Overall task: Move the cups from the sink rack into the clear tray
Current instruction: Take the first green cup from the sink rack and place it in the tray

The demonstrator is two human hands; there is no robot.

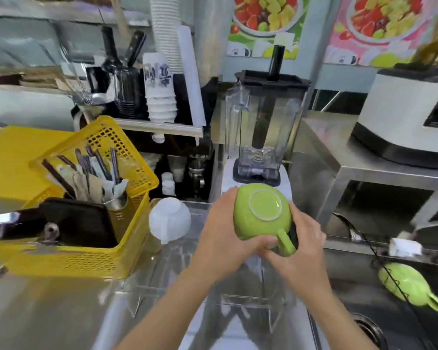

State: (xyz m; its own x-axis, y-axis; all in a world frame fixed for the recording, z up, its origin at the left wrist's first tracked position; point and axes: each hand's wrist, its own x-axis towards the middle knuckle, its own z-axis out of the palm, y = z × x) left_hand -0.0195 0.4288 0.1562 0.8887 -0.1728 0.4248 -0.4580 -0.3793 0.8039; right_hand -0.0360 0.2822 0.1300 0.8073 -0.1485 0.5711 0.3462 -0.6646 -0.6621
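Note:
A green cup (262, 213) is upside down over the far end of the clear tray (177, 269), its base ring facing up and its handle toward me. My left hand (220, 233) wraps the cup's left side and rim. My right hand (301, 246) grips it on the right, by the handle. A white cup (169, 219) stands upside down in the tray's far left corner. A second green cup (405, 286) lies tilted on the wire rack (387, 279) in the sink at the right.
A yellow basket (91, 258) with cutlery and a black tray sits left of the clear tray. A blender (262, 127) stands just behind the held cup. A white machine (405, 122) rests on the steel shelf at right. The sink drain (369, 329) is at the lower right.

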